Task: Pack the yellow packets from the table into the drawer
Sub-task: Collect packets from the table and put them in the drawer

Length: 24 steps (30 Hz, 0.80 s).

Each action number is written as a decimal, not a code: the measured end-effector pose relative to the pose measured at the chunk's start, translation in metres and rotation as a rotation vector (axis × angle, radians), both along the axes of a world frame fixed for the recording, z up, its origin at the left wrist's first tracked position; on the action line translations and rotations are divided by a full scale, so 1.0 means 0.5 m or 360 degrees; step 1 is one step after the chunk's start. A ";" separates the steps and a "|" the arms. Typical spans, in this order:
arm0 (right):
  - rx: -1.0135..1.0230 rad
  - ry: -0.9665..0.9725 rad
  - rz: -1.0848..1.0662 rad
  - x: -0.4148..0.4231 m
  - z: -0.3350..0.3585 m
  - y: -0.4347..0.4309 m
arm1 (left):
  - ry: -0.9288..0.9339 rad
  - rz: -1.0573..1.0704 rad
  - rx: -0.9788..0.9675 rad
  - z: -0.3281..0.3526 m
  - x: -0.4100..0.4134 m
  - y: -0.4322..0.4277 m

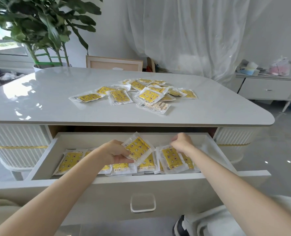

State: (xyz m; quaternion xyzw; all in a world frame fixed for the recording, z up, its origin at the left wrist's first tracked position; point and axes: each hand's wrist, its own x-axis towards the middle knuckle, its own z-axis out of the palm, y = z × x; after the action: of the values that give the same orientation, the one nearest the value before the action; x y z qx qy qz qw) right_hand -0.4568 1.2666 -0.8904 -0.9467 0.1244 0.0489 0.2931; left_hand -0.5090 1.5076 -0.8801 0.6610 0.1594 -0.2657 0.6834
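Several yellow packets (141,92) in clear wrappers lie in a loose heap on the grey tabletop (56,103). Below it the white drawer (141,178) stands pulled out, with several yellow packets (70,160) lying flat across its floor. My left hand (115,151) is inside the drawer and grips one tilted yellow packet (138,148) by its lower edge. My right hand (182,142) hovers over the drawer's right part with its fingers curled, just above a packet (171,158); whether it touches that packet I cannot tell.
A clear handle (142,202) sits on the drawer front. A large potted plant (44,31) stands behind the table's left corner, a wooden frame (114,63) leans behind it, and a low white cabinet (267,89) with clutter stands at right. My shoe (180,227) is below.
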 end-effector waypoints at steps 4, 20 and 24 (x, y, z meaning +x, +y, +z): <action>0.0605 0.0171 0.0186 -0.041 0.029 0.066 | -0.0009 -0.0003 -0.0052 0.006 -0.015 0.008; 0.1187 0.0318 0.0301 -0.072 0.045 0.286 | -0.0297 -0.0057 0.0997 0.019 -0.047 0.166; 0.1095 0.0372 0.0419 -0.058 0.024 0.359 | -0.0185 -0.0030 0.1163 0.007 -0.043 0.220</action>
State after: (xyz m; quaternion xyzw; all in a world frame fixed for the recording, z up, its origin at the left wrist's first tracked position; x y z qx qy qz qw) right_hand -0.4860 1.4462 -0.8783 -0.7888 0.0107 0.2325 0.5688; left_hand -0.5304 1.6176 -0.8767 0.8769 0.1985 -0.1594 0.4077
